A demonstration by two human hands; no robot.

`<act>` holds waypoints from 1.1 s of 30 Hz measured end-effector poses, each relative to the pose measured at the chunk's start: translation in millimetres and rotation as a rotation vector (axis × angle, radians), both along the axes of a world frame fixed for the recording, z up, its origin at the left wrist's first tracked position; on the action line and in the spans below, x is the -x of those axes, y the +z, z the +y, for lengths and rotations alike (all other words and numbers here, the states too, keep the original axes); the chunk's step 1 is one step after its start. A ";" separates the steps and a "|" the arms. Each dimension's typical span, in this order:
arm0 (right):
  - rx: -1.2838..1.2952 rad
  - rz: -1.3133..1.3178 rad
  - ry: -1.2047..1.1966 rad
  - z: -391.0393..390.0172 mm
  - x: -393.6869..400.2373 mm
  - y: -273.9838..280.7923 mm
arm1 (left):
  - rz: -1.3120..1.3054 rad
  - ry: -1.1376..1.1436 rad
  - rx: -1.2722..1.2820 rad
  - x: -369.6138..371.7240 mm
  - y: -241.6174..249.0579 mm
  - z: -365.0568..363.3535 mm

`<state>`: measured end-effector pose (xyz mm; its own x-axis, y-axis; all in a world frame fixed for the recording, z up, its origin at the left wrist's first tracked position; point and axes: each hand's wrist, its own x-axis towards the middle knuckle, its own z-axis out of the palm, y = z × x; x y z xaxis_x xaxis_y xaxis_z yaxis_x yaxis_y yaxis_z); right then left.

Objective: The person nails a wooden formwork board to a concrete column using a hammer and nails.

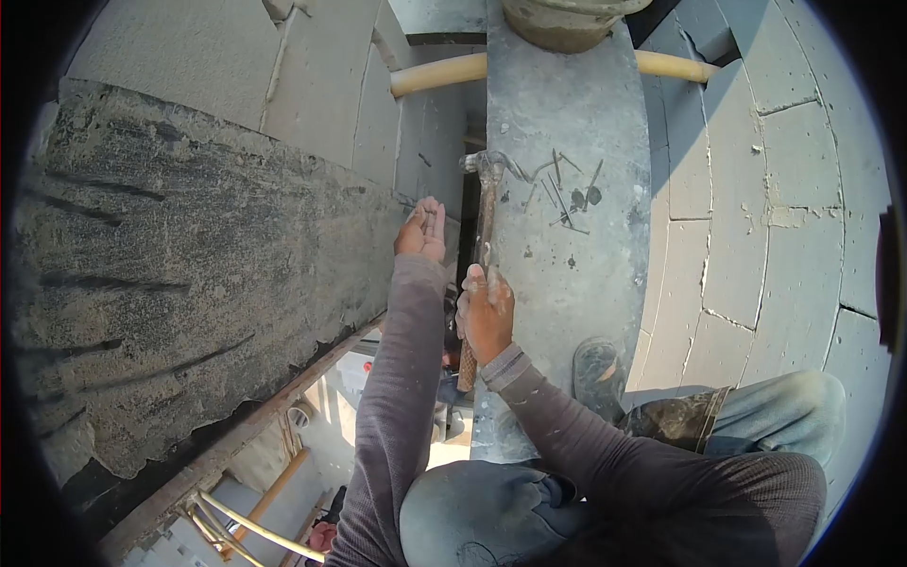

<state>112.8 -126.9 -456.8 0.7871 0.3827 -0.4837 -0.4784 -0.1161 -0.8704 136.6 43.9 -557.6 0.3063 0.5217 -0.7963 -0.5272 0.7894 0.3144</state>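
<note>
My right hand (487,312) is wrapped round the handle of a claw hammer (487,213), whose metal head points away from me, over the plank's left edge. My left hand (422,231) is by the right end of a dark, mortar-crusted board (217,246), against the block wall. Its fingers are curled and pinched together; a thin dark sliver at the tips looks like a nail, largely hidden. Several loose nails (567,203) lie scattered on the grey plank (567,113), to the right of the hammer head.
A mortar-stained bucket (567,24) stands at the plank's far end. A pale pole (439,74) runs crosswise beneath the plank. Block walls rise on the left and right (727,217). Left of the plank a gap drops to a lower level with poles (255,524). My shoe (597,369) rests on the plank.
</note>
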 end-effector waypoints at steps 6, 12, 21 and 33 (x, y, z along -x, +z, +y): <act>-0.047 0.137 -0.048 -3.5 9.6 5.8 | -0.086 0.016 -0.084 3.8 -11.3 1.3; 0.036 0.093 0.014 -5.8 19.0 -5.0 | -0.085 0.109 -0.028 -11.0 10.5 5.4; -0.024 0.061 -0.005 2.3 36.6 -16.8 | -0.050 0.034 -0.086 0.4 3.0 3.9; 0.204 -0.385 0.044 14.3 57.5 -17.2 | -0.004 -0.024 -0.041 1.3 10.3 13.7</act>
<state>55.3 -112.6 -474.0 0.9099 0.3468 -0.2274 -0.1143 -0.3174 -0.9414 135.3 57.6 -547.2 0.3223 0.5466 -0.7729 -0.5100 0.7881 0.3447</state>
